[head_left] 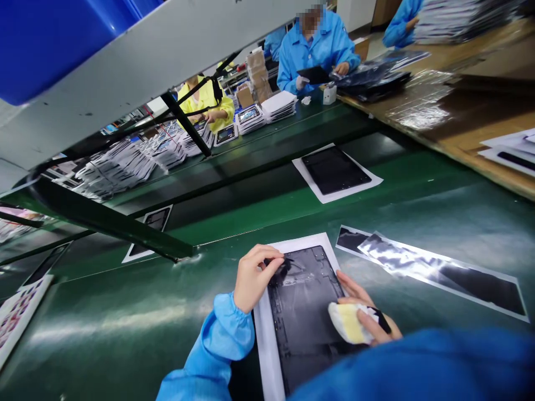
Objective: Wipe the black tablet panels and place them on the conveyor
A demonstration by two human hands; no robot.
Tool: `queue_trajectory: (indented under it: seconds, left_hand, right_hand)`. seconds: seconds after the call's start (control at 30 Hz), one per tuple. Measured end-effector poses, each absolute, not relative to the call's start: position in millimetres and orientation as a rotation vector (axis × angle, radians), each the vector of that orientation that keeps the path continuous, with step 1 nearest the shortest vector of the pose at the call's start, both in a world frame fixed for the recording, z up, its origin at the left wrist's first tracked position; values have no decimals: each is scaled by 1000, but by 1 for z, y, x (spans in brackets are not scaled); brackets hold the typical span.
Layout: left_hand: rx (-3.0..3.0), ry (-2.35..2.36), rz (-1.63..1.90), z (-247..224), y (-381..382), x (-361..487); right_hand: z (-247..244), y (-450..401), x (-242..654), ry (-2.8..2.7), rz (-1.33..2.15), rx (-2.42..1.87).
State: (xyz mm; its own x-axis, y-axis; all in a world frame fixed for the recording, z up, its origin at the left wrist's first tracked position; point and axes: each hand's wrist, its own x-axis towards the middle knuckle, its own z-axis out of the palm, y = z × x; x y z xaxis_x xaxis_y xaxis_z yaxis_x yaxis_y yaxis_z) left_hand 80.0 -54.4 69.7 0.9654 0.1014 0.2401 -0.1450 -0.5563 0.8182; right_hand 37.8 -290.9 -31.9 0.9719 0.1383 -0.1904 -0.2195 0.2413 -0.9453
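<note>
Left hand (253, 278) pinches a small glossy black piece (285, 271) – best kept low over the flat black panel (307, 317) – while right hand (375, 327) half-curls round a yellow-and-white pad (349, 322).

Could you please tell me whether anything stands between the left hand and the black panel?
Nothing visible stands in the way: the left hand is at the upper left corner of the black panel. The yellow-and-white pad in the right hand is aside, over the panel's right edge.
</note>
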Motion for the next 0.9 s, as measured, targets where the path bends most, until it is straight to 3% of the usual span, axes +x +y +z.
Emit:
queue_trajectory:
  seconds: [0.27, 0.47, 0.73, 0.9]
  left_hand:
    - [2112, 81, 172, 55, -49, 86]
    - [2170, 98, 9, 46, -46, 97]
    - [2232, 78, -110, 44, -45, 100]
    - [2230, 79, -121, 44, -45, 100]
  right_hand:
    - [-3, -300, 69, 528, 77, -1093]
    - [39, -284, 102, 440, 249, -1044]
    - [31, -261, 117, 92, 93, -1694]
    - [18, -258, 114, 0, 60, -1806]
